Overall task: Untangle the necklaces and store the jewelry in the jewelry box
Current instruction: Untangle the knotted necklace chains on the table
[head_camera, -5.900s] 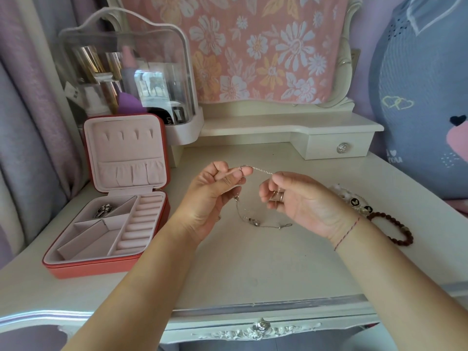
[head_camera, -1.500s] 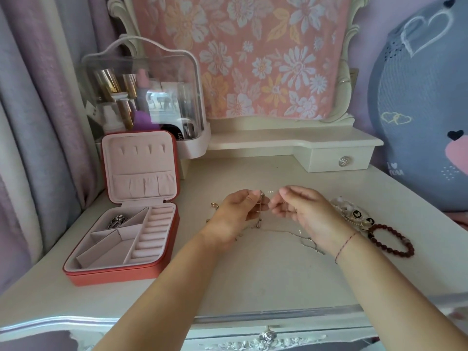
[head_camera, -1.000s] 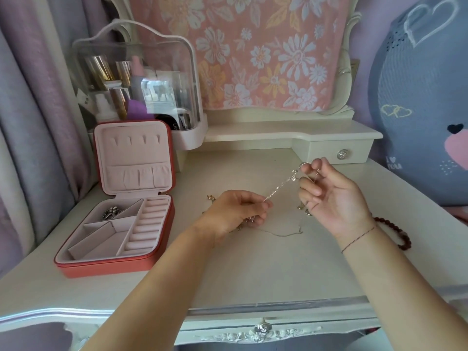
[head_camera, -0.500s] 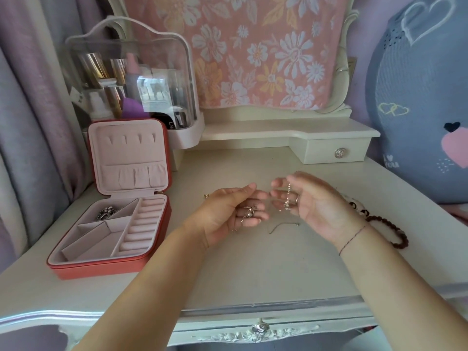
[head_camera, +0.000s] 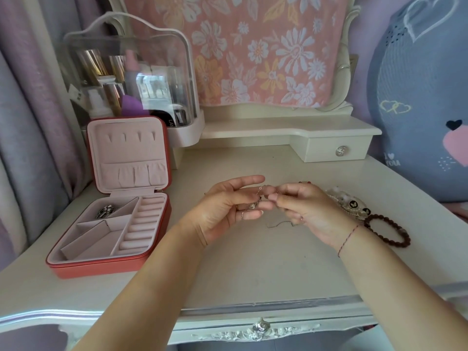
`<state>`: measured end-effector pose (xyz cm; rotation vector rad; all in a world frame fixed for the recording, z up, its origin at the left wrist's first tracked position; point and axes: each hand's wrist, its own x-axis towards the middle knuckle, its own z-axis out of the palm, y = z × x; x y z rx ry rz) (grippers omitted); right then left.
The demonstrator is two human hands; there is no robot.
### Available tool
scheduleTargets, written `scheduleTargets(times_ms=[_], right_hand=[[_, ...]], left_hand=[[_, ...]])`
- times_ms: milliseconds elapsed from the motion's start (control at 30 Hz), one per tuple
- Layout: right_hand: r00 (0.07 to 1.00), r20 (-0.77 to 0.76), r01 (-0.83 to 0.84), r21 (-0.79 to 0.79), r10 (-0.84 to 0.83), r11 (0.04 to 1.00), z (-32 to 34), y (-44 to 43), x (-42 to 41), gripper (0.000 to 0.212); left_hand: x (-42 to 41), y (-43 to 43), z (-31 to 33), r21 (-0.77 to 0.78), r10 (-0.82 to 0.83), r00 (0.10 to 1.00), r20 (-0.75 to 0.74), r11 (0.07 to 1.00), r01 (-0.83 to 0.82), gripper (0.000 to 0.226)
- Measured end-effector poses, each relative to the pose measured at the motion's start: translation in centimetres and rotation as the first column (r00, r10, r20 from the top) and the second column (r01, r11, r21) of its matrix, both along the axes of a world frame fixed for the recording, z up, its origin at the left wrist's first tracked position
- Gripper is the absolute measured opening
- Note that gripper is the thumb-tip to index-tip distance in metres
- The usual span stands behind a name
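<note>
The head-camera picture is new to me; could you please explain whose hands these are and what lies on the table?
No machine here: a person wears a camera on the head, looking down at their hands. The left hand and right hand hold the tangled necklaces above a vanity table; the right pinches the chain. At left stands an open red jewelry box with a silver piece in one compartment; at right lie a dark bead bracelet and a pale beaded piece.

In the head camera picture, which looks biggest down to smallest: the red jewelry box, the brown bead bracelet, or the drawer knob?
1. red jewelry box
2. brown bead bracelet
3. drawer knob, farther back but clearly smallest
</note>
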<state>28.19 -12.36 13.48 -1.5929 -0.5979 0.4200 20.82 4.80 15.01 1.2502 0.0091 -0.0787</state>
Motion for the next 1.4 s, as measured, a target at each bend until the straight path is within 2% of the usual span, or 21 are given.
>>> scheduleTargets(times_ms=[167,300,600,767,900,1000,1133,1267,1400], right_hand=[[0.997,-0.034,0.072,0.008,-0.071,0.997,0.1,0.0,0.1,0.017],[0.991,-0.118,0.082,0.116,-0.069,0.990,0.4,-0.2,0.3,0.011],[0.963,-0.268,0.070,0.336,0.024,0.939,0.9,-0.6,0.7,0.010],[0.915,-0.396,0.135,0.491,0.083,0.861,1.1,-0.7,0.9,0.005],[0.886,-0.440,0.161,0.587,0.146,0.793,1.1,-0.8,1.1,0.007],[0.877,-0.453,0.163,0.593,0.160,0.789,1.2,-1.0,1.0,0.010],[0.862,-0.478,0.179,0.601,0.170,0.779,1.3,-1.1,1.0,0.009],[0.850,-0.487,0.157,0.598,0.200,0.786,1.2,-0.9,1.0,0.008],[0.842,-0.498,0.144,0.575,0.206,0.805,1.2,-0.7,0.8,0.015]], left_hand=[[0.0,0.0,0.0,0.044,0.041,0.999,0.029,0.998,-0.042,0.038],[0.1,-0.1,0.0,0.074,0.079,0.996,0.027,0.994,-0.081,0.033],[0.1,-0.5,-0.3,0.164,0.047,0.999,-0.027,0.986,-0.042,0.025],[0.4,-0.4,-0.6,0.188,0.057,0.997,-0.047,0.981,-0.047,0.023],[0.6,-0.2,-1.0,0.217,0.102,0.993,-0.054,0.972,-0.088,0.020],[0.7,0.0,-0.9,0.186,0.156,0.987,-0.024,0.971,-0.149,0.017],[0.9,0.3,-0.8,0.055,0.237,0.971,0.024,0.970,-0.238,0.013],[1.0,0.3,-0.8,-0.013,0.232,0.972,0.022,0.973,-0.232,0.014],[1.0,0.3,-0.9,-0.041,0.202,0.979,0.001,0.979,-0.201,0.019]])
